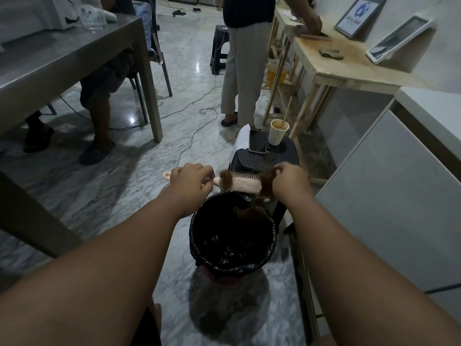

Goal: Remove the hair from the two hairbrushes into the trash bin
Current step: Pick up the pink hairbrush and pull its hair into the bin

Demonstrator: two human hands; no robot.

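From the head camera, both arms reach out over the trash bin [233, 236], a round bin lined with a black bag that stands on the marble floor.

The left hand [190, 179] is curled tight around the handle of a pink hairbrush [243, 184]. The brush lies flat and sideways just above the far rim of the bin, with its bristles pointing up. The end of the handle sticks out past the left hand.

A small ball of brown hair [226, 180] sits on the brush close to the left hand.

The right hand [289, 182] is closed in a pinch at the other end of the brush. Its fingers hold a bigger clump of brown hair [263, 188]. Some of that hair hangs down over the far inside edge of the bin.

Just behind the bin stands a dark stool [264, 159]. A phone [257, 141] and a paper cup [278, 132] rest on it.
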